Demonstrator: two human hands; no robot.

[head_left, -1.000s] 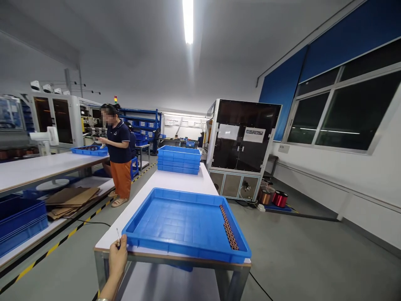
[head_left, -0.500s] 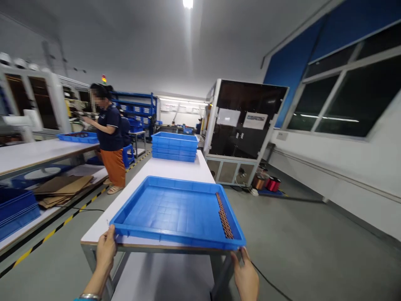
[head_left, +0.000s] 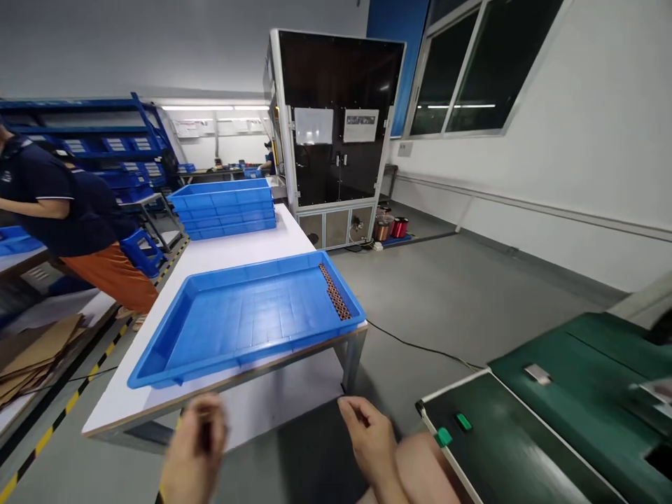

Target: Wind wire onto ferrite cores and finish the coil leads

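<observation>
Tray point(head_left: 246, 304), blue and shallow, sits at the near end of the white tabletop point(head_left: 288, 239), one corner close to the tabletop's near right corner. Both of the person's hands are in front of the near edge, apart from the tray. The left hand point(head_left: 197, 441) has its fingers curled toward the thumb; blur makes it impossible to tell whether the tips meet or grip anything. The right hand point(head_left: 370, 437) has thumb and fingertips drawn together in a loose loop.

Inside the tray, copper-coloured rings point(head_left: 334, 292) lie packed in a narrow band along the right wall, too small to count. Farther up the tabletop, toward its far end, stands a stack of blue trays point(head_left: 228, 210), the bottom of the top one hard to make out. To the right of the right hand, a dark green surface point(head_left: 504, 413) carries two small bright green pieces point(head_left: 463, 422) near its pale edge; a blurred object point(head_left: 659, 393) there is cut off by the frame. At the left, a co-worker in orange trousers point(head_left: 113, 276) appears with the head out of view.
</observation>
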